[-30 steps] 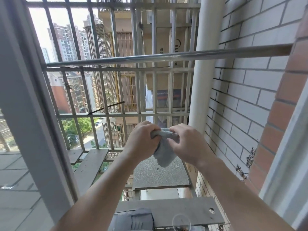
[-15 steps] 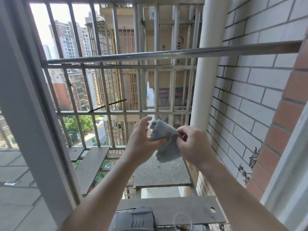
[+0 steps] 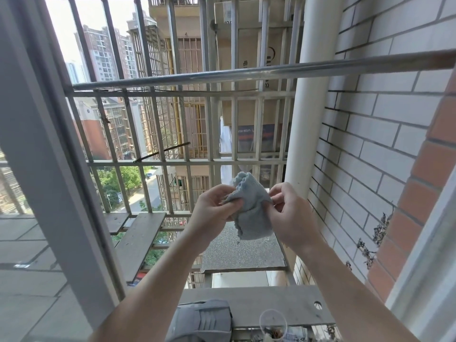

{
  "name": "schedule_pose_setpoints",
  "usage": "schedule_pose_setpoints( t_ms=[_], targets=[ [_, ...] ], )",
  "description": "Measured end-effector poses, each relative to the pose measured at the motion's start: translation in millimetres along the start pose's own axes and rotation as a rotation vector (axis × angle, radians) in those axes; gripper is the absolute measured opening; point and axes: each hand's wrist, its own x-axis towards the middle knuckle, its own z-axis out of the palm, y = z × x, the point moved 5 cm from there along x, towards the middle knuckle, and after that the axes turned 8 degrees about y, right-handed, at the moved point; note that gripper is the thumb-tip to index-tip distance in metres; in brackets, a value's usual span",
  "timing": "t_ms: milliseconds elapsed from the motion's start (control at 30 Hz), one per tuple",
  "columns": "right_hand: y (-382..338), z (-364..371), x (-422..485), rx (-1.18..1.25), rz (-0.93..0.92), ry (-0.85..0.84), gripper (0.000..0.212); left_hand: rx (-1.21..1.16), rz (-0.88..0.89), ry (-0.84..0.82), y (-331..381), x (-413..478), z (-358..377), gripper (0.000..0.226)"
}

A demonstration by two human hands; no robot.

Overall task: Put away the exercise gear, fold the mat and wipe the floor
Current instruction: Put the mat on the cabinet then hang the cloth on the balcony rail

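A small grey-blue cloth (image 3: 251,213) hangs between my two hands, out in front of a barred window cage. My left hand (image 3: 212,213) pinches the cloth's left edge with thumb and fingers. My right hand (image 3: 288,213) grips its right edge, fingers curled. The cloth is partly spread, with its top corner sticking up and its lower part drooping. No exercise gear or mat is in view.
A metal rail (image 3: 246,74) crosses above the hands. Steel window bars (image 3: 158,134) close the cage; a white pipe (image 3: 311,119) and a tiled wall (image 3: 370,144) stand to the right. Below lie a stone slab (image 3: 241,253), a grey shelf (image 3: 271,304), a grey folded item (image 3: 204,322) and a clear cup (image 3: 272,324).
The cloth was bunched tight between both fists; both hands have loosened and shifted along it, so it now hangs partly spread.
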Motion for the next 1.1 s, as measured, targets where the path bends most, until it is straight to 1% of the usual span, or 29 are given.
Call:
schedule_pose_setpoints(
  t_ms=[67,167,233,267,367,400,500,567,600,633,700,767,800,833,900,933,1100],
  targets=[
    [-1.6,4.4,-2.5,0.019,0.002,-0.061,0.007,0.016,0.015,-0.001,0.8,-1.0,3.0,0.019],
    [-9.3,7.6,-5.8,0.129,0.026,-0.122,0.003,0.06,0.045,-0.047,0.1,-2.9,7.1,0.007],
    [-11.7,9.7,-6.1,0.252,0.08,-0.17,0.007,0.056,0.062,-0.095,-0.3,-5.2,9.4,0.013],
    [-11.6,11.3,-6.1,0.319,0.119,-0.206,0.012,0.072,0.072,-0.118,0.1,-6.1,10.6,0.018],
    [-12.8,13.8,-6.4,0.42,0.172,-0.29,0.039,0.158,0.107,-0.189,1.1,-10.6,15.0,0.032],
    [-14.2,13.9,-6.6,0.438,0.172,-0.3,0.042,0.169,0.113,-0.218,0.3,-12.2,16.6,0.034],
    [-18.2,11.7,-5.9,0.431,0.159,-0.256,0.024,0.213,0.146,-0.265,-1.1,-16.0,19.0,0.032],
    [-13.9,13.1,-5.8,0.43,0.212,-0.253,0.024,0.249,0.163,-0.275,0.4,-17.7,19.1,0.028],
    [-12.2,13.6,-6.7,0.431,0.239,-0.261,0.025,0.234,0.144,-0.275,0.7,-18.5,18.7,0.027],
    [-11.2,13.9,-7.2,0.429,0.258,-0.266,0.027,0.219,0.127,-0.261,0.9,-18.5,17.5,0.025],
    [-8.3,13.8,-7.5,0.429,0.285,-0.256,0.028,0.214,0.123,-0.184,0.3,-14.9,12.2,0.023],
    [-8.4,14.2,-8.0,0.444,0.294,-0.258,0.028,0.147,0.075,-0.085,-2.1,-9.9,6.3,0.012],
    [-9.7,15.2,-8.5,0.446,0.293,-0.267,0.028,0.111,0.042,-0.043,-2.2,-8.1,4.2,0.011],
    [-10.3,16.6,-8.8,0.447,0.289,-0.275,0.027,0.081,0.016,-0.009,-1.6,-6.6,2.9,0.018],
    [-11.5,19.3,-8.9,0.444,0.286,-0.285,0.026,0.058,-0.002,0.004,0.1,-4.9,3.2,0.033],
    [-12.5,20.1,-9.4,0.44,0.283,-0.292,0.025,0.062,0.002,-0.004,0.7,-4.3,4.2,0.034],
    [-17.0,21.6,-14.8,0.383,0.23,-0.34,0.023,0.193,0.057,0.029,-0.7,0.0,4.7,0.014]
  ],
)
